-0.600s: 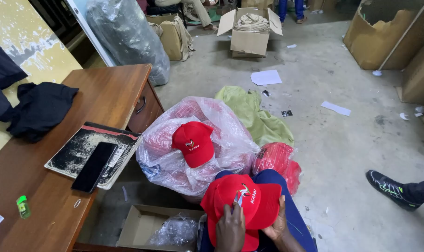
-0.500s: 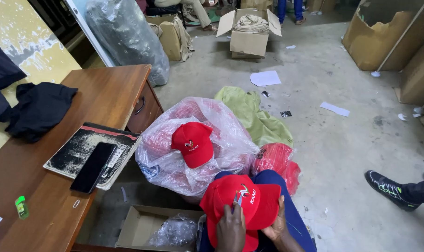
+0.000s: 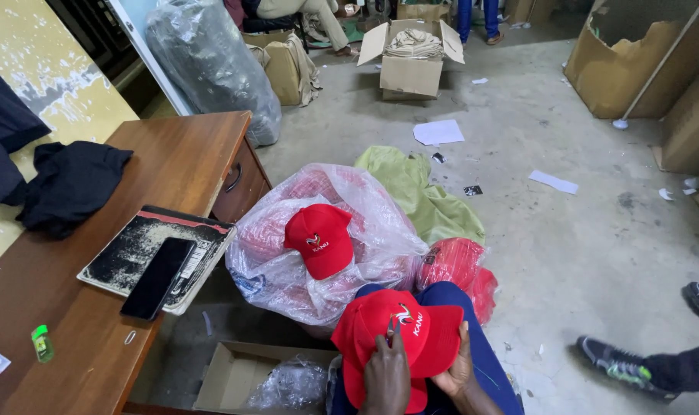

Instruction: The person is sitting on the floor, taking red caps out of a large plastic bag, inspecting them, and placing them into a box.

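A red cap (image 3: 411, 330) with a white emblem lies on my lap, over blue trousers. My left hand (image 3: 385, 376) rests on its crown and pinches a small thin metal tool (image 3: 392, 329) against the front panel beside the emblem. My right hand (image 3: 457, 370) grips the cap's right edge from below. Just ahead, a second red cap (image 3: 318, 240) sits on top of a clear plastic bag (image 3: 288, 269) stuffed with more red caps. Another small bundle of red caps (image 3: 457, 265) lies right of my knee.
A wooden desk (image 3: 88, 338) at left carries a notebook (image 3: 134, 246), a black phone (image 3: 159, 277), a dark cloth (image 3: 69, 184) and a green lighter (image 3: 42, 343). An open carton (image 3: 234, 376) sits below it. Another person's shoe (image 3: 618, 365) is at right. Green fabric, boxes and paper scraps litter the floor.
Both hands stay on the cap with hardly any motion. The other person's shoe at right has shifted slightly to the left.
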